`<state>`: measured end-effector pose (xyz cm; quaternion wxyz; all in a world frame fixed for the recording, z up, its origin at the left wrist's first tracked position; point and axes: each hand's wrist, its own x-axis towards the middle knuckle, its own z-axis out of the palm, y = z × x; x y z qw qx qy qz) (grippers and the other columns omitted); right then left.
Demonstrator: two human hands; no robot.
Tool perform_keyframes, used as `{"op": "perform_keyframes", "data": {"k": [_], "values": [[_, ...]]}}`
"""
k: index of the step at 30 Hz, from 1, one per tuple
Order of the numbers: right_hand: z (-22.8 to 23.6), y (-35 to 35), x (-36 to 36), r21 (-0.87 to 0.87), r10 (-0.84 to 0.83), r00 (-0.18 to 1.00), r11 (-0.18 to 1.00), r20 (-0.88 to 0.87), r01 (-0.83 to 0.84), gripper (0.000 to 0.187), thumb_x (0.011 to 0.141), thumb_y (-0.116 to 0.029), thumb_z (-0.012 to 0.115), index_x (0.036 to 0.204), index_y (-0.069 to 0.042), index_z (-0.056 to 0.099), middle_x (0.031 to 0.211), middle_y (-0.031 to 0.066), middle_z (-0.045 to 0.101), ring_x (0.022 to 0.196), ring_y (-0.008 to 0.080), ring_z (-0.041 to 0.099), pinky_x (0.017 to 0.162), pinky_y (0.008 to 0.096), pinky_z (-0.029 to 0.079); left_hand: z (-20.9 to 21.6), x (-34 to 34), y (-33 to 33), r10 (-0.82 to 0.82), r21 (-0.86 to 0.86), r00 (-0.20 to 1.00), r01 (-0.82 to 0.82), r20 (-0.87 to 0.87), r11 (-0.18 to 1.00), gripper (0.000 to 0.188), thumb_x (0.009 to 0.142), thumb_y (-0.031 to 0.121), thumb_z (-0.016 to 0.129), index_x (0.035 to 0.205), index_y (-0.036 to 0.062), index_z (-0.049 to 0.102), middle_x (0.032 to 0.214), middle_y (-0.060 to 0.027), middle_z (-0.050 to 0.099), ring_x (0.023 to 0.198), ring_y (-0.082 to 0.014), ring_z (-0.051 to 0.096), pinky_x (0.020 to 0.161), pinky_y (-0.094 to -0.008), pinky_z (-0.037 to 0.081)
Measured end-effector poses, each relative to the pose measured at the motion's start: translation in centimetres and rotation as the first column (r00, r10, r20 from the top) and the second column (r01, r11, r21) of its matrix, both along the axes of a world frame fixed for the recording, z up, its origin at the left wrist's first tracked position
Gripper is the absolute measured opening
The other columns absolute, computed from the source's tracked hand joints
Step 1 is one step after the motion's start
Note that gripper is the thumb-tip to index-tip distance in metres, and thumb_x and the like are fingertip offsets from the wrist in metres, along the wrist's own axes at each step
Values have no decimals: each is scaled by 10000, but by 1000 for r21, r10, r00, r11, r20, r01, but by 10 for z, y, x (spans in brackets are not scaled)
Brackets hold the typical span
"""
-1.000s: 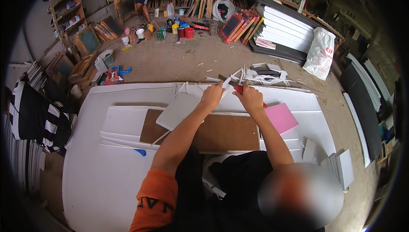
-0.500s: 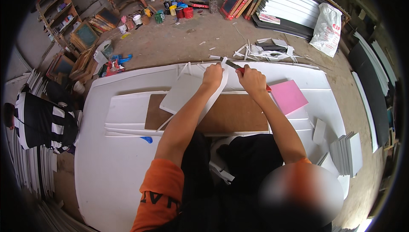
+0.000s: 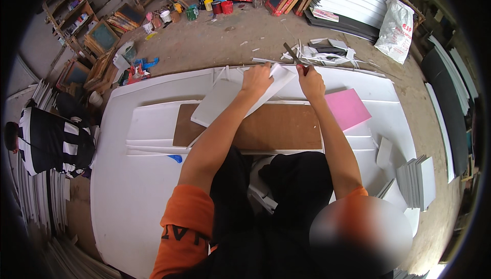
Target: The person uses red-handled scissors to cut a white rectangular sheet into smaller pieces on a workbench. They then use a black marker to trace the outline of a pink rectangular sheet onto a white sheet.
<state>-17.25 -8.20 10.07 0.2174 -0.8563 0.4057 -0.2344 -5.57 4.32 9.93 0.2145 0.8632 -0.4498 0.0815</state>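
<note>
My left hand (image 3: 257,79) is closed on the far end of a white board (image 3: 280,80), which is tilted up and slants down under my forearm. To its right, my right hand (image 3: 311,83) grips a knife (image 3: 291,52) with its long dark blade pointing up and away. The blade stands apart from the board, and my fingers cover most of the handle. A whitish panel (image 3: 217,106) lies left of the held board. Beneath both is a brown board (image 3: 286,128). A pink square sheet (image 3: 348,109) lies beside my right forearm.
Large white sheets (image 3: 128,192) spread under everything. At the right stand stacked grey-white panels (image 3: 417,181). White offcuts (image 3: 327,54) lie on the floor beyond, near a white sack (image 3: 396,30). Another person (image 3: 56,138) is at the left; paint pots (image 3: 217,7) stand at the back.
The knife has come away from the board's end, and its blade has swung up. My right hand has moved slightly right. The held board has turned to show more of its face.
</note>
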Motion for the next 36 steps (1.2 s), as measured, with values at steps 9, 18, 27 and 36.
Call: {"op": "perform_keyframes", "data": {"k": [9, 18, 27, 36], "values": [[-36, -59, -1, 211, -66, 936, 977, 347, -9, 446, 755, -297, 606, 994, 40, 438, 848, 252, 598, 823, 394, 584, 727, 436, 447, 17, 35, 16, -90, -303, 953, 180, 290, 936, 339, 645, 157, 664, 888, 33, 463, 915, -123, 535, 849, -291, 545, 690, -384, 490], [-197, -55, 8, 206, -37, 996, 977, -80, 52, 427, 725, -222, 635, 998, 40, 440, 1011, 263, 489, 943, 412, 508, 801, 448, 429, -72, 58, 26, -301, -222, 868, 408, 395, 886, 271, 616, 81, 667, 805, 69, 473, 918, -49, 495, 836, -230, 531, 627, -327, 490], [-259, -33, 18, -18, 134, 878, 987, -460, -160, 365, 782, -265, 597, 957, 32, 475, 1070, 214, 451, 954, 328, 499, 781, 418, 449, -174, 80, 35, -471, -166, 822, 538, 319, 826, 252, 560, 14, 670, 732, 59, 492, 931, -45, 522, 874, -205, 564, 606, -285, 504], [-191, -3, 50, 893, -170, 905, 311, 390, -326, 406, 825, -300, 579, 1065, -2, 445, 1021, 123, 486, 908, 219, 541, 714, 360, 481, -178, 75, 36, -437, -310, 867, 495, 242, 811, 128, 635, 48, 602, 706, 108, 514, 893, -35, 536, 825, -198, 564, 615, -298, 496]]}}
